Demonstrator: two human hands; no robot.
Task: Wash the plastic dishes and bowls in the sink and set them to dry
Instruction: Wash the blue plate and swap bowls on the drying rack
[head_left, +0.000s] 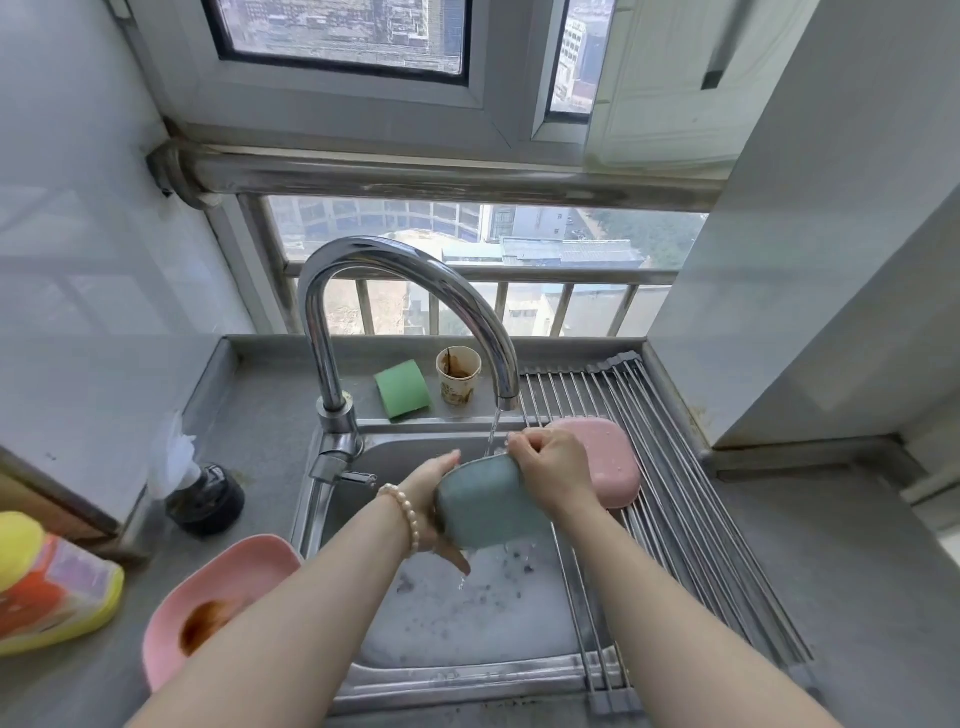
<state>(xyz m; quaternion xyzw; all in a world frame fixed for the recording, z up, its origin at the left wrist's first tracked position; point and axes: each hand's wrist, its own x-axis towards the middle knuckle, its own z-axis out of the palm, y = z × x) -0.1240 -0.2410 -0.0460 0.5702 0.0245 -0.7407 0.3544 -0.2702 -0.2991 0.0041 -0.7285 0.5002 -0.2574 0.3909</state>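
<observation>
Item: blue-green bowl (485, 506), which I tilt under the tap stream (493, 431) for rinsing, left hand (434, 512) cradling, right hand (550, 467) gripping its rim.

A single head-worn wide-angle view looks forward and steeply down over both forearms, close above the sink (519, 670) and desk (831, 597), with the window (467, 244) straight ahead.

A grey-blue bowl (485, 506) under the chrome tap (410, 291); a pink dish (610, 462) speckled with droplets on the steel rack (691, 499); another pink dish (208, 592), brown-stained; a green sponge (401, 388); a yellow bottle (52, 587) with an orange label; a brown-stained floral paper cup (458, 374).
</observation>
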